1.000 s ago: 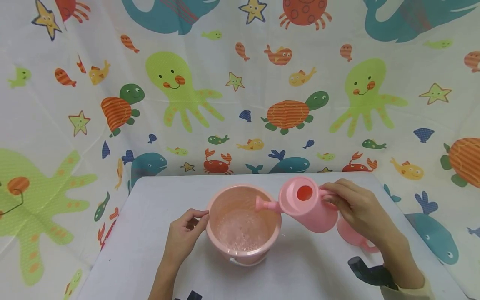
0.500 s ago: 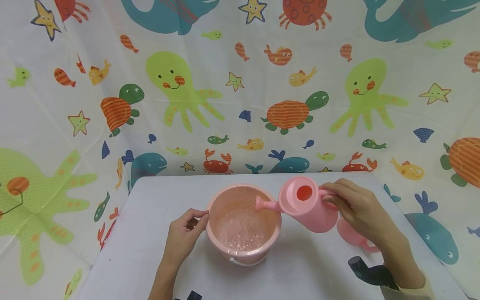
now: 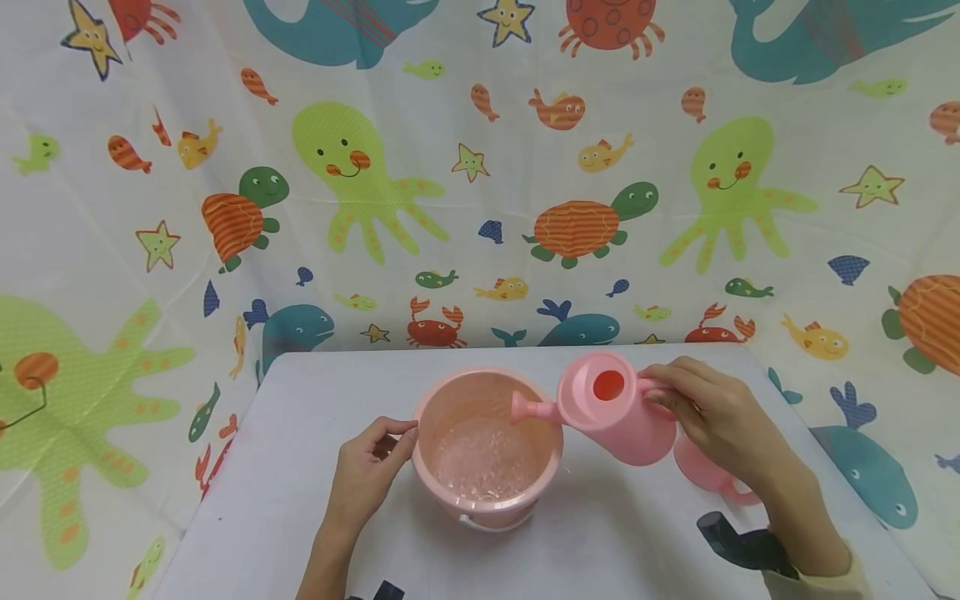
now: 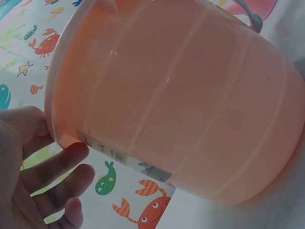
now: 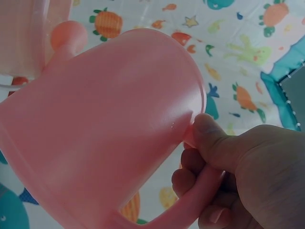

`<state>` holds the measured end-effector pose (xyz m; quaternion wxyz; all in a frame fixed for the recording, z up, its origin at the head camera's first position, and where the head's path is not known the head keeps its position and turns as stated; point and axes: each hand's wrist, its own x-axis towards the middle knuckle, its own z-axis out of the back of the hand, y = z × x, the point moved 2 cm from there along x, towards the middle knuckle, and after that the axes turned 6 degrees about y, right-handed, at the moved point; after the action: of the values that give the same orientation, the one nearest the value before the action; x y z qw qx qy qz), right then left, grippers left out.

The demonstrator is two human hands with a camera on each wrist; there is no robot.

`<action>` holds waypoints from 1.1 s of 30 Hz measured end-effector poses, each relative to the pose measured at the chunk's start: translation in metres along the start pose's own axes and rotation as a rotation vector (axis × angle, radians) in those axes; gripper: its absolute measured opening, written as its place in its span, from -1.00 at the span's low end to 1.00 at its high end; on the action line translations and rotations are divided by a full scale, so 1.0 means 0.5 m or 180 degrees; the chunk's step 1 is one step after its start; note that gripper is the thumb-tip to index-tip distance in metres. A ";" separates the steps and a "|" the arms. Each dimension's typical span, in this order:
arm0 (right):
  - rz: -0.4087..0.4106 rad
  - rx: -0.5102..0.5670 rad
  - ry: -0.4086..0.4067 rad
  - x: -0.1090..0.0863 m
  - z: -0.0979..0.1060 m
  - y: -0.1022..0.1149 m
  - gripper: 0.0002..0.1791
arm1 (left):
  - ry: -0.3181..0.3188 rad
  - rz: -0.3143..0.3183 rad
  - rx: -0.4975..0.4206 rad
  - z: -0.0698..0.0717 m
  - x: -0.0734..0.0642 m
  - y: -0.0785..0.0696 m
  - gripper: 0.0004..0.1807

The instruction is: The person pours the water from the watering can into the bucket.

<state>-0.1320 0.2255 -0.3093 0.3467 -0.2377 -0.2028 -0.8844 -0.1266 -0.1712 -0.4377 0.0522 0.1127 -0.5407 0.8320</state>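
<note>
A pink watering can (image 3: 622, 425) hangs tilted beside the bucket, its spout reaching over the rim. My right hand (image 3: 701, 408) grips its handle (image 5: 190, 200), thumb near the top joint in the right wrist view. Water falls from the spout into the peach bucket (image 3: 431, 492), where the water (image 3: 483, 458) inside is rippled and bubbly. My left hand (image 3: 371, 471) pinches the bucket's left rim between thumb and fingers. In the left wrist view the bucket's ribbed side (image 4: 190, 105) fills most of the picture, with a label strip low on it.
A second pink item with a handle (image 3: 705, 467) lies on the white table (image 3: 300, 433), partly hidden behind the right hand. The bucket's white bail (image 3: 495, 527) hangs down in front. A curtain printed with sea animals (image 3: 465, 250) closes off the back.
Both hands, the can and the bucket have stayed in place. Only the splashes and ripples in the bucket's water differ.
</note>
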 end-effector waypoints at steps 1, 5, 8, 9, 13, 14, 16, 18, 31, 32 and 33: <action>-0.0002 0.0001 0.0005 0.001 0.000 0.000 -0.60 | -0.0001 -0.0001 -0.0003 0.000 0.000 0.000 -0.87; -0.0032 -0.0029 0.0027 0.003 0.001 0.002 -0.47 | -0.0009 -0.0012 0.0011 -0.001 0.001 0.002 -0.85; -0.0053 -0.0052 0.0034 0.005 0.001 0.004 -0.42 | -0.0012 -0.0030 0.0025 -0.001 0.001 0.003 -0.85; -0.0055 -0.0057 0.0033 0.005 0.002 0.004 -0.42 | -0.0013 -0.0036 0.0019 -0.001 0.001 0.002 -0.85; -0.0024 -0.0044 0.0029 0.006 0.002 0.005 -0.49 | -0.0014 -0.0053 0.0008 0.000 0.001 0.000 -0.86; -0.0013 -0.0042 0.0027 0.006 0.002 0.005 -0.51 | -0.0014 -0.0056 0.0007 0.001 0.001 -0.001 -0.86; 0.0004 -0.0038 0.0026 0.007 0.002 0.005 -0.55 | -0.0017 -0.0070 0.0006 0.001 0.001 -0.001 -0.86; 0.0015 -0.0032 0.0026 0.008 0.003 0.005 -0.58 | -0.0021 -0.0084 0.0015 0.001 0.000 0.000 -0.86; -0.0018 -0.0082 0.0041 0.009 0.003 0.009 -0.45 | -0.0017 -0.0042 0.0078 0.000 0.002 0.004 -0.88; -0.0023 -0.0086 0.0040 0.009 0.003 0.009 -0.44 | -0.0022 -0.0046 0.0076 0.000 0.002 0.004 -0.88; -0.0028 -0.0089 0.0040 0.009 0.003 0.009 -0.44 | -0.0025 -0.0049 0.0072 0.000 0.002 0.003 -0.88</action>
<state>-0.1315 0.2208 -0.3048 0.3407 -0.2361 -0.1893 -0.8901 -0.1278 -0.1721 -0.4389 0.0551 0.1208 -0.5306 0.8372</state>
